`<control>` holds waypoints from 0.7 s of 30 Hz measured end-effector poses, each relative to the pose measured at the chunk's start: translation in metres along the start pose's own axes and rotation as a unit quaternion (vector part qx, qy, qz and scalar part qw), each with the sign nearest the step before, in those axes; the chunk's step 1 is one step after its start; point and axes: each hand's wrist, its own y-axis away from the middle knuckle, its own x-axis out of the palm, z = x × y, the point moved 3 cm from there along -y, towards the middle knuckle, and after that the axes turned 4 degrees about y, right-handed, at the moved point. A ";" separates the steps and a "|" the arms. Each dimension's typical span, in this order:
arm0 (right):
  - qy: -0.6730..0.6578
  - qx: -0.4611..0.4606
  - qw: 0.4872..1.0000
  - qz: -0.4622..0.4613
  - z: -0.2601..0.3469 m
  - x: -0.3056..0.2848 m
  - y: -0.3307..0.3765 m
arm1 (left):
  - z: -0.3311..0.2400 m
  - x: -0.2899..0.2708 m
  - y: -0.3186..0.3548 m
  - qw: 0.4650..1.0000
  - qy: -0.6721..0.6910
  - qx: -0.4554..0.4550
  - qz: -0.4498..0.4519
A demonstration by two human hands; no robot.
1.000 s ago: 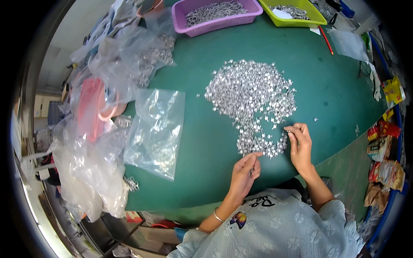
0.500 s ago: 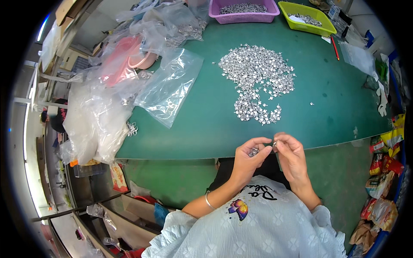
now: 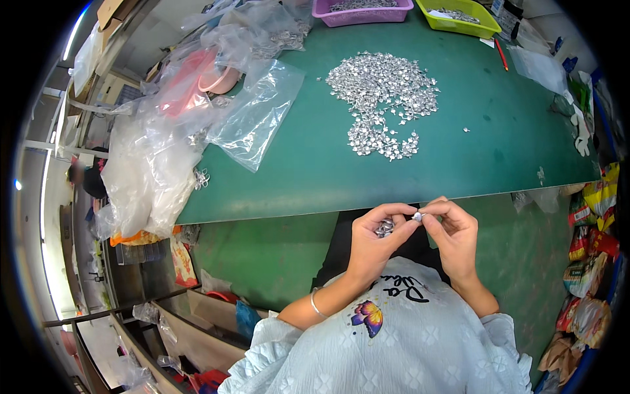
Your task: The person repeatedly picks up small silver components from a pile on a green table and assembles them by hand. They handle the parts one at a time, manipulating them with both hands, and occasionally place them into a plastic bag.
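Observation:
My left hand [image 3: 377, 238] is curled around several small silver metal pieces [image 3: 384, 228]. Between its thumb and forefinger tips, a single small silver metal piece [image 3: 417, 216] is pinched. The fingertips of my right hand [image 3: 454, 231] close on the same piece from the other side. Both hands are in front of my body, just off the near edge of the green table [image 3: 275, 190]. Beyond them a broad pile of small silver metal parts [image 3: 384, 82] lies on the tabletop. One loose part [image 3: 466, 130] sits apart to its right.
Clear plastic bags [image 3: 259, 115] and a pink bowl [image 3: 220, 80] crowd the table's left side. A purple basket [image 3: 361, 16] and a yellow-green basket [image 3: 459, 26] with metal parts stand at the back. A red pen [image 3: 501, 55] lies at the far right. Open drawers [image 3: 197, 328] are at lower left.
The table and pile have shifted up in the picture as the view tilted. The small piece between the fingertips shows more clearly now; both hands stay close together.

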 end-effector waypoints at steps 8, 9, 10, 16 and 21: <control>0.094 -0.084 0.992 -0.030 0.016 0.005 0.008 | -0.013 0.000 0.005 0.998 -0.021 0.021 0.048; 0.111 -0.098 0.988 -0.032 0.018 0.005 0.008 | -0.013 -0.001 0.005 0.998 -0.018 0.023 0.053; 0.128 -0.113 0.985 -0.033 0.019 0.006 0.008 | -0.013 -0.001 0.005 0.998 -0.013 0.017 0.056; 0.232 -0.204 0.950 -0.049 0.030 0.005 0.006 | -0.010 -0.004 0.001 0.996 0.022 -0.025 0.082; 0.332 -0.265 0.903 -0.065 0.033 0.004 -0.002 | -0.009 -0.004 -0.009 0.994 0.034 -0.053 0.085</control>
